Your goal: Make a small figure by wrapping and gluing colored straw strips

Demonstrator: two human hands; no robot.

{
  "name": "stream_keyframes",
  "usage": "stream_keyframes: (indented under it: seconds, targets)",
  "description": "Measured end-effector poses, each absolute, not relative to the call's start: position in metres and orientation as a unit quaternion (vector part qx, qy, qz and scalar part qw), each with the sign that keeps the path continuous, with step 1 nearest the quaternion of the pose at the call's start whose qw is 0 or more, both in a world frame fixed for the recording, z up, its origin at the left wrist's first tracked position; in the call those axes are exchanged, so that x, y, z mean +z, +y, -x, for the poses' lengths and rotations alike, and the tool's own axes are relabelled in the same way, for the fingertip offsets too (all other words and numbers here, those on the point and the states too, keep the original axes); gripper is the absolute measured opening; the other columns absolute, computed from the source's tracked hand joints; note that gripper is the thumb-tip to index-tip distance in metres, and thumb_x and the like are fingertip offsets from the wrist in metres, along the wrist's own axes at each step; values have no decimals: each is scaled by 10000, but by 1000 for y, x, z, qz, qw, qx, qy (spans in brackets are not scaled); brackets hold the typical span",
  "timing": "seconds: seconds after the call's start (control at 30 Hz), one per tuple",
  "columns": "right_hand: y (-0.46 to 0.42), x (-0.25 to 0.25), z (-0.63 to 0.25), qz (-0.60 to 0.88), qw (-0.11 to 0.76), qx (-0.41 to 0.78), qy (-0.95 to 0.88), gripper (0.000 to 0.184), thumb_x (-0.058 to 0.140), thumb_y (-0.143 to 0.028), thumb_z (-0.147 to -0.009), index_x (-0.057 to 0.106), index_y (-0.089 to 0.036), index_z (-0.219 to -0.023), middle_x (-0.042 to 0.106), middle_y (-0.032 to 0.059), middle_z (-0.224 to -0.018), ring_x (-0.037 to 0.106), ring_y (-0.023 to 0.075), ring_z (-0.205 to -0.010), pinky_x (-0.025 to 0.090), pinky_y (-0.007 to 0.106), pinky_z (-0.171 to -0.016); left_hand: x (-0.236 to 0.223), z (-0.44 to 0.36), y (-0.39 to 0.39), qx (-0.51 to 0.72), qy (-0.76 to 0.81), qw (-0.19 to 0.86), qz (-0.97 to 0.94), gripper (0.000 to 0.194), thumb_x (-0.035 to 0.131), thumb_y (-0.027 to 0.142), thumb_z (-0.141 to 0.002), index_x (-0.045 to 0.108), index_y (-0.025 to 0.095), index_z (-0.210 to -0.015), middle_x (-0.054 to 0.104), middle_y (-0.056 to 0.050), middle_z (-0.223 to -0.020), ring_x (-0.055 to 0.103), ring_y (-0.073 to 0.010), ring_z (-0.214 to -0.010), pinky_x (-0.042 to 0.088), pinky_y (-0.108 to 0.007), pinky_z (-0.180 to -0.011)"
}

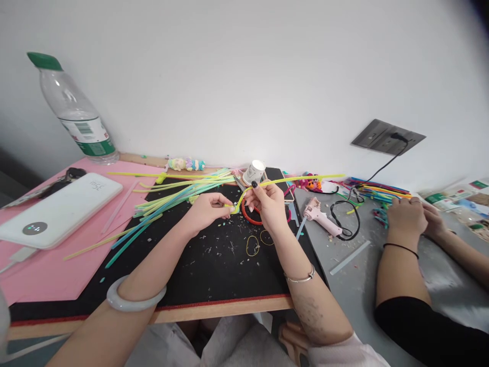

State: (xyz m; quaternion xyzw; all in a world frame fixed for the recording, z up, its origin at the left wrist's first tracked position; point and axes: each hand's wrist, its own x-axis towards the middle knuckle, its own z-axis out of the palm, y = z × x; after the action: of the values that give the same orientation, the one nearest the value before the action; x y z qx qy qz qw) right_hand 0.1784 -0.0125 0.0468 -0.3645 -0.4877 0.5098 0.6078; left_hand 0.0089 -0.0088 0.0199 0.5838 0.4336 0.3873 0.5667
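Left hand [209,210], right hand [270,205] pinched long fuzzy yellow stem [305,178], left contact partly hidden; seemingly bending step, next move needing steady grip.

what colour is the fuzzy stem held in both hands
The fuzzy stem is bright yellow, seen best in the head view.

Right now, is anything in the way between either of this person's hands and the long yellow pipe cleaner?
Nothing visible is: the left hand and right hand both grip the yellow pipe cleaner directly. The paper cup stands beyond it, toward the wall.
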Motion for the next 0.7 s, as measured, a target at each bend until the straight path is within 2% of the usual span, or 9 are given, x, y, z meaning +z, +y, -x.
stream_keyframes:
  seconds: [0.37,0.53,0.7]
  targets:
    - [-10,43,-179,399,595,500,-486,226,647,-334,-752,508,-165,-696,695,61,-691,651,147,-553,380,164,-351,21,-10,-10,361,415,575,-605,129,670,224,-655,615,167,-757,663,-21,-656,625,-144,-642,469,-276,-654]
    - [-9,43,-180,424,589,495,-478,248,657,-360,-732,502,-167,-711,695,68,-695,653,153,-561,374,166,-353,25,-10,-12,359,406,588,-600,156,686,244,-649,624,161,-766,671,-31,-669,628,-147,-653,478,-285,-672]
    - [-9,41,-181,436,572,499,-484,239,642,-359,-735,523,-155,-697,699,82,-717,571,98,-452,218,152,-303,28,-11,-14,366,396,593,-598,210,721,260,-615,636,152,-774,664,-45,-739,622,-149,-662,496,-303,-675]
